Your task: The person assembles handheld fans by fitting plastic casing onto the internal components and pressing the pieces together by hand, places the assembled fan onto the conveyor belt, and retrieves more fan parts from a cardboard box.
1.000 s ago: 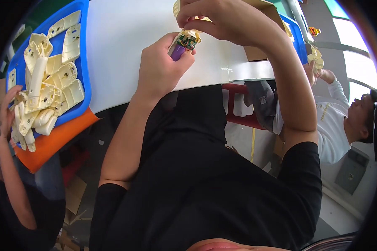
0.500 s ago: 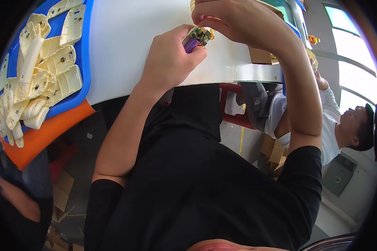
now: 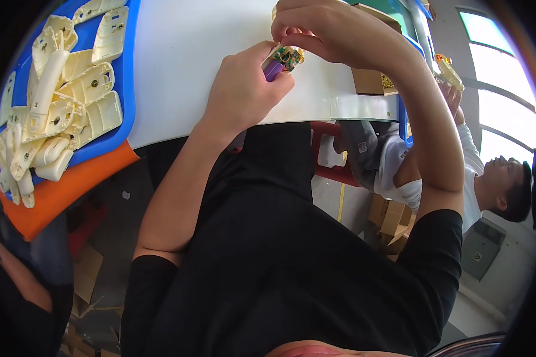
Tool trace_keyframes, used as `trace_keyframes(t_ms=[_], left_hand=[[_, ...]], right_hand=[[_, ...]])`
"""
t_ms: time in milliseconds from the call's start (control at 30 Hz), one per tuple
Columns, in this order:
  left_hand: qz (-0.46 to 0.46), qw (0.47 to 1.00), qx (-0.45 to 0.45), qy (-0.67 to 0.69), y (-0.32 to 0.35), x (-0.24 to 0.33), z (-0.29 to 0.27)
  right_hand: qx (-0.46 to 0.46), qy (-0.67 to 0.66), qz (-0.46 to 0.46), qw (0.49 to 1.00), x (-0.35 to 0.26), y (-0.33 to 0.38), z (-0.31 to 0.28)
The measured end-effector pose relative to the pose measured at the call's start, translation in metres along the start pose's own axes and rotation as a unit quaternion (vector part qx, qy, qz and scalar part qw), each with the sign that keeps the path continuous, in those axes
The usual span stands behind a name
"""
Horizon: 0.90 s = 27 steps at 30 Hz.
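Before me a smooth white desk (image 3: 181,77), then a blue plastic tray (image 3: 129,83) of curved cream shells (image 3: 95,83). The left hand (image 3: 241,86) grips a knobbly green circuit board (image 3: 288,58) and smooth purple block (image 3: 273,71) beside the right hand (image 3: 318,31), bent-fingered, its hold hidden.

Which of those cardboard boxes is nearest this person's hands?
The cardboard box on the white table, partly hidden behind the right forearm, just right of the right hand. The other boxes sit lower, below table level.
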<state>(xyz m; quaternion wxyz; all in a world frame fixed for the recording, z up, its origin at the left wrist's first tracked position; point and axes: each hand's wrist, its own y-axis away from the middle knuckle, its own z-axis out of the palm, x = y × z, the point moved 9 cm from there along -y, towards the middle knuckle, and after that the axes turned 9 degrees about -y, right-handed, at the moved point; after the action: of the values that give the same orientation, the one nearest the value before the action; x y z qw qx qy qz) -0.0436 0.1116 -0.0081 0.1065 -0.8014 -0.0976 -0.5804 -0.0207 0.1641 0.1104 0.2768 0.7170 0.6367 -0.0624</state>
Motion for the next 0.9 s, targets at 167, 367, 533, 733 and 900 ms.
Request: trace_keyframes(t_ms=[167,367,533,733,900], left_hand=[[-0.004,0.999,-0.007,0.037,0.001,0.001,0.000],[-0.012,0.999,-0.014,0.032,0.000,-0.002,0.003],[-0.019,0.998,0.007,0.056,-0.002,-0.005,0.001],[-0.060,0.992,-0.004,0.113,0.003,0.000,-0.008],[-0.063,0.974,0.008,0.217,-0.001,0.003,0.000]], right_hand=[[0.006,-0.039,0.000,0.999,-0.001,0.003,-0.008],[-0.042,0.032,-0.007,0.999,0.010,-0.007,0.006],[-0.062,0.006,0.006,0.998,0.007,-0.009,-0.001],[0.049,-0.119,0.039,0.991,0.015,0.005,-0.036],[0.405,-0.234,0.052,0.883,0.067,0.108,-0.079]])
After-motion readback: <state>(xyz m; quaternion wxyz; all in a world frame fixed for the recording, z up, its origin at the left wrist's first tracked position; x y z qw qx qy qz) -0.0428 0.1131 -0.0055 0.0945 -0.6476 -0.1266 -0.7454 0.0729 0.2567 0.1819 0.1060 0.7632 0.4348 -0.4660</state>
